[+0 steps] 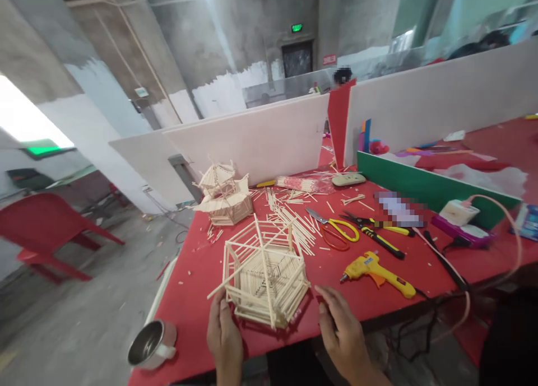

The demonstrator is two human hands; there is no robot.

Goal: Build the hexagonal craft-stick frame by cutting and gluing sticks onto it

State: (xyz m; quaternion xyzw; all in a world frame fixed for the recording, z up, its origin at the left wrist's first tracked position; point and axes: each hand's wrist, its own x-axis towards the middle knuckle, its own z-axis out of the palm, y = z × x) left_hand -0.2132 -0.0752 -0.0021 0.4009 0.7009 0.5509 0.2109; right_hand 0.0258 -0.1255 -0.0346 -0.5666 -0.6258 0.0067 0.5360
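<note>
A six-sided frame of thin wooden sticks (269, 279) rests on the red table, with long sticks crossing over its top. My left hand (225, 327) is at the frame's near left corner, its fingers and thumb closed against the edge. On the other side, my right hand (342, 333) is held just off the frame's right edge, fingers partly curled and thumb apart, with nothing in it. Behind the frame, loose wooden sticks (296, 226) lie scattered. A finished-looking stick pavilion model (225, 198) stands at the back left.
A yellow glue gun (376, 273), scissors (338, 232) and pliers (378, 237) lie on the right. A metal mug (152, 344) stands at the front left edge. Farther right are a purple power strip (462, 232) with cables and a green divider (432, 190). White panels (252, 142) close off the back.
</note>
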